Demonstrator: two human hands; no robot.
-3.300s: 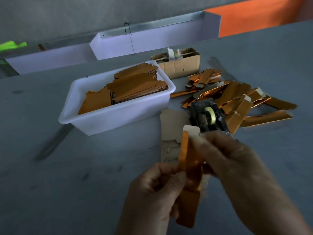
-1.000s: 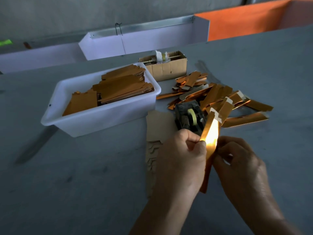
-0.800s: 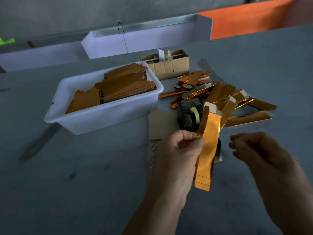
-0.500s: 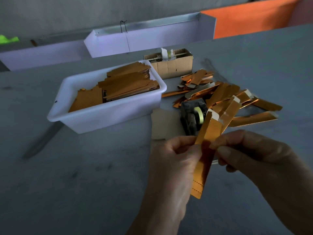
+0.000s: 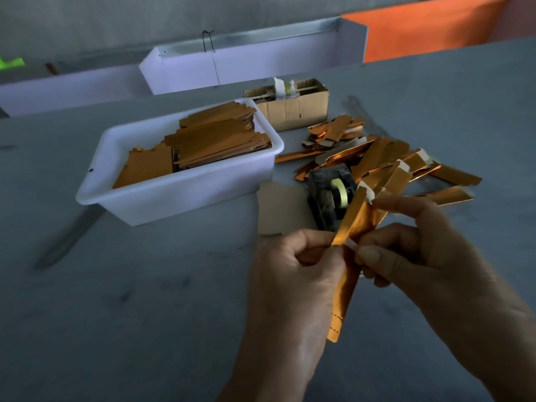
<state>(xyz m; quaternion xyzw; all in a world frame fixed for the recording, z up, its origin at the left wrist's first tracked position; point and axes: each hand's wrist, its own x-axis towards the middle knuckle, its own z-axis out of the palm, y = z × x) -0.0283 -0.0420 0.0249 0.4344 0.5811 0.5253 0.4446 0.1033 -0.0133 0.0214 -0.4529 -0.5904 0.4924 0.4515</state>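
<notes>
Looking down at two bare hands working a long gold foil strip [image 5: 344, 297] above a grey table [image 5: 130, 314]. The left hand [image 5: 293, 274] pinches the strip at mid-length btwn thumb & curled fingers. The right hand [image 5: 417, 256] pinches it just opposite, thumb near a small white tab, w/ its upper fingers curled round the strip's top part. The strip is held in the air, tilted: top end leaning right & away, bottom end hanging free toward the viewer, w/ a dotted crease line near that end. Behind it sits a dark tape dispenser [image 5: 330, 192] w/ a yellowish roll, beside a flat card piece [image 5: 278, 207]. Far left: a white tub [image 5: 179, 198] w/ flat gold blanks [image 5: 217, 140] stacked inside. Far right: a loose pile of folded gold pieces [image 5: 380, 158] on the table, w/ a small cardboard box [image 5: 293, 110] behind. Progress, as a guess: a fair batch in the pile looks done, this strip is mid-fold & not yet closed up, and the stack in the tub suggests plenty is left.
</notes>
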